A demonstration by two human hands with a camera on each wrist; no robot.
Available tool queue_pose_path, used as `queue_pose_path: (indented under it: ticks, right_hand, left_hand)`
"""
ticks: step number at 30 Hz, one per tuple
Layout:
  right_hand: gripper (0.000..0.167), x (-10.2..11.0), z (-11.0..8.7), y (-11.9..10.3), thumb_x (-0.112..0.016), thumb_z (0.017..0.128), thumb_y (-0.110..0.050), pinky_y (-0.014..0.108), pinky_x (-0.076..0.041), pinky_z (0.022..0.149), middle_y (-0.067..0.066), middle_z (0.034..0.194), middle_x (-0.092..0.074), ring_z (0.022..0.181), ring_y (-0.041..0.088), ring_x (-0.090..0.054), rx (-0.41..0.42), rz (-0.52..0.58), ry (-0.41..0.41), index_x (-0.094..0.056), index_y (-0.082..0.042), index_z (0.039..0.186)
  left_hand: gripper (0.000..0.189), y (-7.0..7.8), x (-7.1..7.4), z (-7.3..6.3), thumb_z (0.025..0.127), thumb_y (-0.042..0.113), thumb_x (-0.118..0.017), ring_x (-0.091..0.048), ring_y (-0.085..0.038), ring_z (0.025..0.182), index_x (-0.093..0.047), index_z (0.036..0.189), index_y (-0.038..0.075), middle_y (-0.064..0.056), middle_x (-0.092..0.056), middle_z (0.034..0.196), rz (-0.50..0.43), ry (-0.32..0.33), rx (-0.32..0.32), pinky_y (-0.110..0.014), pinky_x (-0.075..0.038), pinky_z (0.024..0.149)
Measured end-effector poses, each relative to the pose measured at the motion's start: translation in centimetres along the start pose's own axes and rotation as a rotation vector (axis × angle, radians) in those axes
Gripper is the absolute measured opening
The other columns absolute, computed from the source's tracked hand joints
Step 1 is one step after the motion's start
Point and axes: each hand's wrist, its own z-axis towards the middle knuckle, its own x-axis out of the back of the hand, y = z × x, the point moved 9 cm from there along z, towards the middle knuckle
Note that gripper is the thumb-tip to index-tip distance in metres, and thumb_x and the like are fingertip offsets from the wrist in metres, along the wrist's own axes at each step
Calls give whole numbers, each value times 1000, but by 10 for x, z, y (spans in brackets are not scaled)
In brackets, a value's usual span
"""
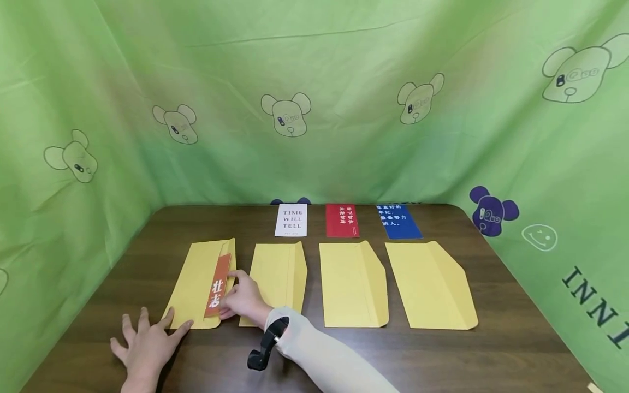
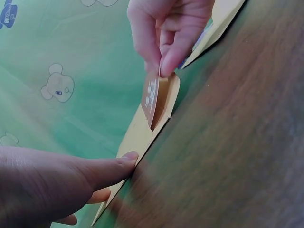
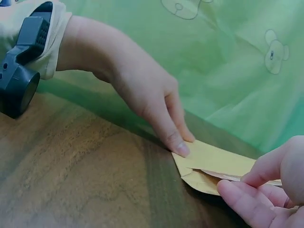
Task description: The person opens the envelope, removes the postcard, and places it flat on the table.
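An orange-red card with white characters stands partly inside the leftmost yellow envelope, its outer strip showing at the opening on the right. My right hand pinches the card's outer edge between thumb and fingers, as the left wrist view also shows on the card. My left hand lies with spread fingers at the envelope's near left corner. Its thumb and forefinger touch the paper there, while the other fingers rest on the table. The card's inner part is hidden in the envelope.
Three more yellow envelopes lie in a row to the right, flaps open. Behind them are a white card, a red card and a blue card. A green curtain surrounds the brown table.
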Motion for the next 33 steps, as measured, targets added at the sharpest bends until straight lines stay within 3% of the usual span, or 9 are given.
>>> queue_pose_path:
  ticks: [20,27,33]
  right_hand:
    - [67,40,-4,-9,-61,76,20,39,-58,50,13,66,-62,44,17,-62,-32,-29,-31,-48,3,140]
    - [69,51,-7,-9,-59,75,20,40,-58,52,10,64,-58,45,17,-62,-25,30,-44,-50,4,140]
    - [70,66,-7,-14,-57,74,21,39,-58,53,9,66,-58,47,18,-62,12,-17,-72,-47,6,142]
  left_hand:
    - [91,-4,0,0,89,75,-48,14,-63,138,-44,147,5,-45,-6,150,-14,-35,11,-81,9,97]
    - [94,-6,-2,0,89,76,-47,15,-63,138,-42,148,4,-44,-6,150,-21,-34,15,-81,9,97]
    - [91,-4,-1,0,89,74,-49,14,-62,139,-43,148,4,-44,-7,150,-32,-21,11,-81,8,97]
